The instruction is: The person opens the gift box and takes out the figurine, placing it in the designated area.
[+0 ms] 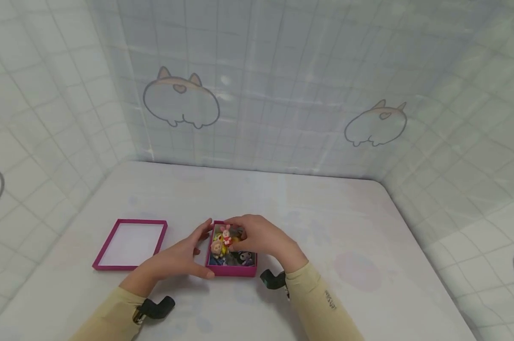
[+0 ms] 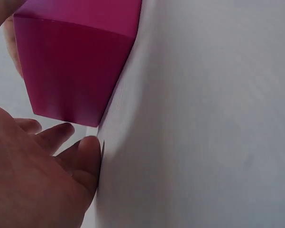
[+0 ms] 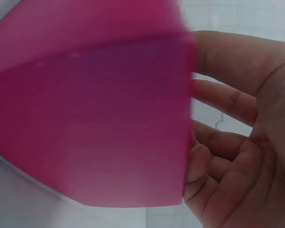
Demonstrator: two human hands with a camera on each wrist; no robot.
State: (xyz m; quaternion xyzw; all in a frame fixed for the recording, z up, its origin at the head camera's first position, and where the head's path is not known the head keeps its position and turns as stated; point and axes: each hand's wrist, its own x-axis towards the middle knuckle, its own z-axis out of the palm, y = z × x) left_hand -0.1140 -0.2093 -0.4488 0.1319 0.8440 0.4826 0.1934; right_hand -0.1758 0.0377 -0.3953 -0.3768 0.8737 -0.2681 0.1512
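Note:
A magenta box stands open at the table's middle, holding several small figurines. Inside it a pink-eared figurine in red leans above a round beige-faced figurine with yellow. A black-and-white figurine lies at the front right. My left hand is spread at the box's left side, its thumb near the front left corner. My right hand reaches over the right side, thumb and fingers among the figurines. The box wall hides those fingertips in the right wrist view, so whether they pinch anything is unclear.
A magenta-rimmed lid lies left of the box, its white inside facing up. Both sleeves carry black wrist mounts. A pale table extends around, with tile-patterned curtain walls behind and at the sides.

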